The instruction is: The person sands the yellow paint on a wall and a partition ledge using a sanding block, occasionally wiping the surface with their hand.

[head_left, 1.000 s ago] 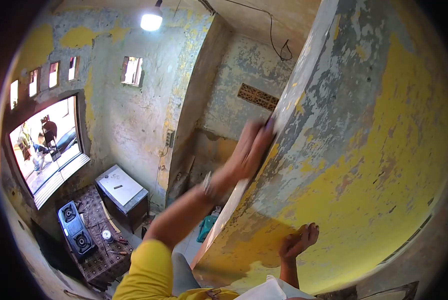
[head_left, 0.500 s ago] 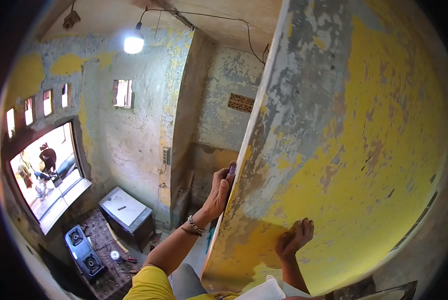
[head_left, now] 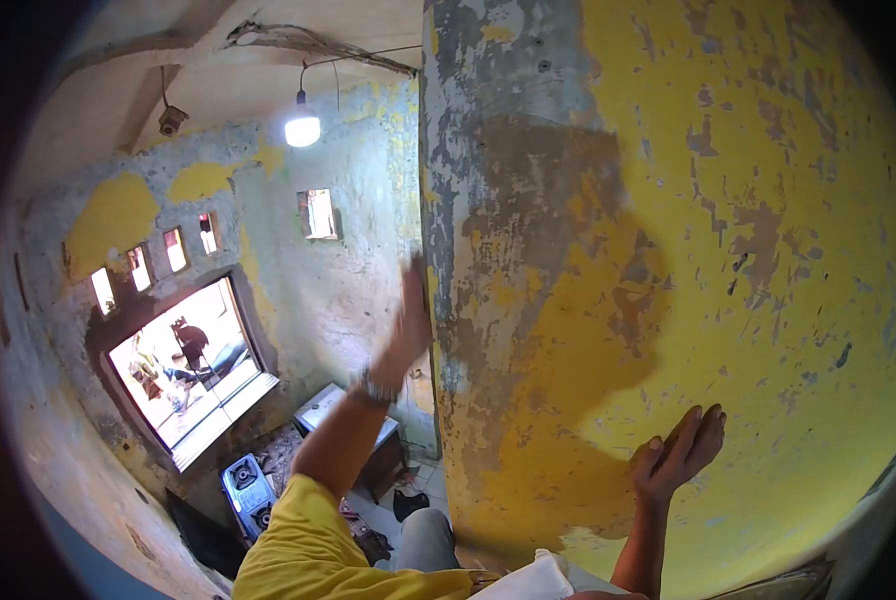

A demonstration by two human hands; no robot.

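Note:
My left hand (head_left: pixel 406 325) is raised along the left edge of a wall with peeling yellow and grey paint (head_left: pixel 528 290). Motion smears its fingers, and whatever it holds, if anything, is hidden. A bracelet (head_left: pixel 378 388) circles that wrist. Lower on the right, my right hand (head_left: pixel 680 455) is at the yellow part of the wall, its fingers extended, its thumb apart and nothing seen in it.
A lit bulb (head_left: pixel 302 130) hangs from the ceiling. Below on the left are a window (head_left: pixel 193 365), a blue two-burner stove (head_left: pixel 249 492) and a white-topped cabinet (head_left: pixel 328 405). A small square opening (head_left: pixel 319 213) pierces the back wall.
The view has turned, and the wall's edge now looks upright. My left hand has moved up along it, and the purple object in it no longer shows. My right hand's fingers have straightened.

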